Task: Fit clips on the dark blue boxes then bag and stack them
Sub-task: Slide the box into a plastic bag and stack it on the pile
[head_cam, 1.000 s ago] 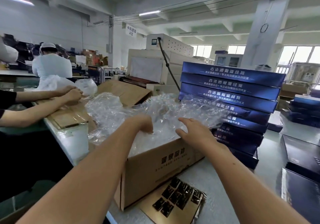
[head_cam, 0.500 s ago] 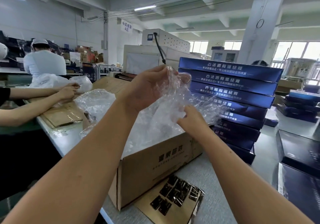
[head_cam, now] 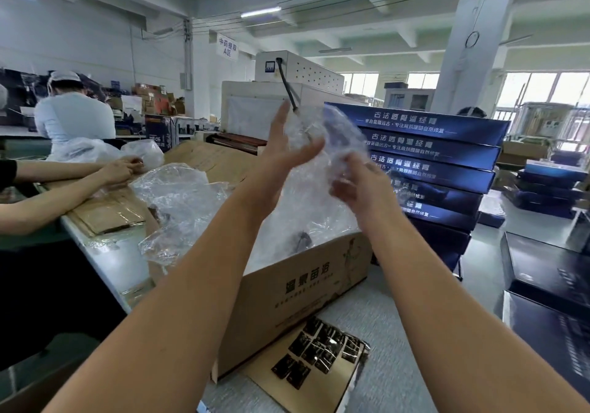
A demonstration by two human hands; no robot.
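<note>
Both hands, left hand (head_cam: 284,160) and right hand (head_cam: 360,183), are rubbing a clear bag (head_cam: 322,144) open; dark blue boxes (head_cam: 424,157) already stacked, more awaiting bagging.

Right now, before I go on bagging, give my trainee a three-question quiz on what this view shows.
1. True or false: the clear plastic bag is held up between the left hand and right hand.
2. The clips lie on: A) the stack of dark blue boxes, B) a cardboard sheet in front of the carton, C) inside the carton.
3. What does the carton hold?

Key: 1 true; 2 B; 3 clear plastic bags.
</note>
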